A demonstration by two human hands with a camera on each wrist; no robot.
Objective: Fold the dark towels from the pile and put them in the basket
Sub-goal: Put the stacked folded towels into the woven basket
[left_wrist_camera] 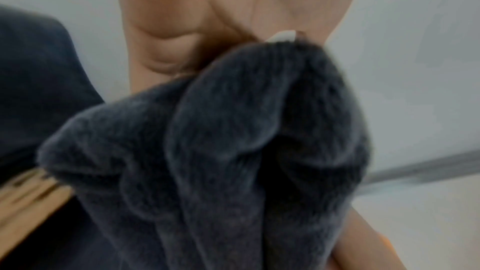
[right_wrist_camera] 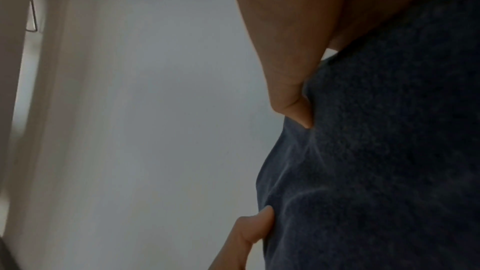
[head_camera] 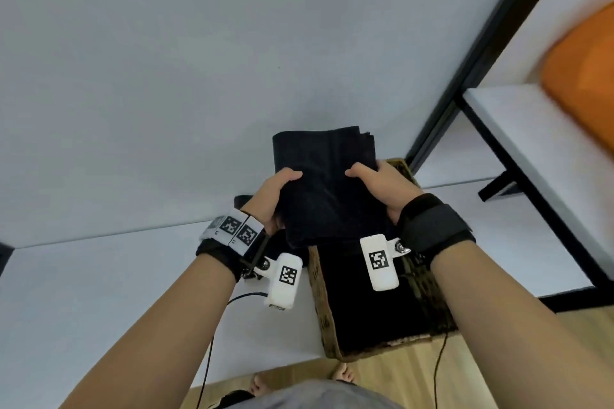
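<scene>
A folded dark towel (head_camera: 327,176) is held up over the far end of the wicker basket (head_camera: 324,312). My left hand (head_camera: 277,196) grips its left edge, thumb on top. My right hand (head_camera: 378,188) grips its right edge the same way. The basket stands at the table's near right corner, and its inside looks black, filled with dark cloth (head_camera: 365,309). In the left wrist view the towel (left_wrist_camera: 233,151) bunches in thick folds under my palm (left_wrist_camera: 207,17). In the right wrist view my thumb (right_wrist_camera: 291,81) presses into the towel (right_wrist_camera: 376,151). A bit of dark cloth (head_camera: 244,201) shows behind my left wrist.
The white table (head_camera: 149,93) spreads far and left. A black frame post (head_camera: 481,53) rises at the right, with a white shelf (head_camera: 548,143) and something orange (head_camera: 584,83) beyond it. Wood floor (head_camera: 415,372) and bare feet show below the table edge. Cables hang from both wrists.
</scene>
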